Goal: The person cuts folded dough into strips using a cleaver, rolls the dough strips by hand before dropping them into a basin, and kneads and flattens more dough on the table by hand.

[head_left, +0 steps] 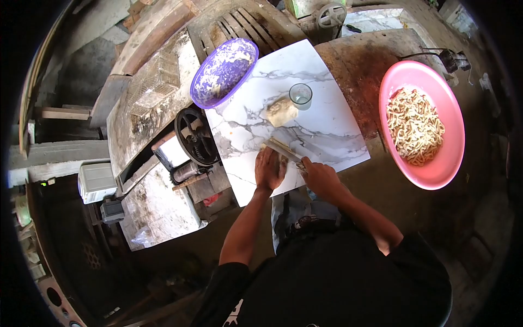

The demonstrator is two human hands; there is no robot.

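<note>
My right hand (320, 179) grips a knife (284, 149), its blade pointing to the upper left, low over the marble-patterned board (332, 147). Close against the blade, my left hand (268, 170) is bent over a piece of dough, mostly hidden under the fingers and the knife. Farther up the board lies a larger pale lump of dough (281, 112). A clear drinking glass (300, 97) stands touching or just beside that lump; I cannot tell which.
At the upper left, a purple basin (251, 60) smeared with dough overlaps the board's edge. A pink basin (456, 136) with many short dough pieces (414, 126) stands to the right. A black handwheel (195, 136) sits by the left edge. Wire baskets (158, 82) lie beyond it.
</note>
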